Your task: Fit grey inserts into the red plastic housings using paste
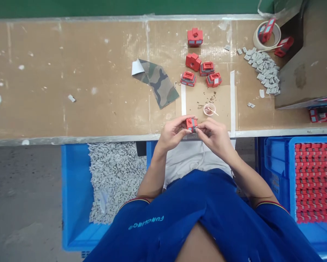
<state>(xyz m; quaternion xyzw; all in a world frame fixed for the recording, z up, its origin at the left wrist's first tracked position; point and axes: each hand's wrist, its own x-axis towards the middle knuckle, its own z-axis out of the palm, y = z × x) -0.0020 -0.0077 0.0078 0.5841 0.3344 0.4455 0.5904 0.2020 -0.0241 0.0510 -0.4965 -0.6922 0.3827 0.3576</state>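
Near the table's front edge, my left hand (173, 133) grips a small red and grey toy vehicle body (191, 123) between thumb and fingers. My right hand (214, 135) is closed in a pinch against the right side of that body. Something small and pale shows at its fingertips, too small to name. Just beyond the hands stands a small round cup (209, 109) with a thin stick in it. Several more red toy vehicle bodies (188, 78) sit farther back on the table, some upright and some turned over.
Small grey pieces (264, 69) lie heaped at the right, beside a tape roll (278, 43) and a cardboard box (307, 65). A camouflage cloth strip (160, 83) lies left of centre. Blue crates flank me: the left one (76, 189) holds grey pieces, the right one (292, 174) red parts.
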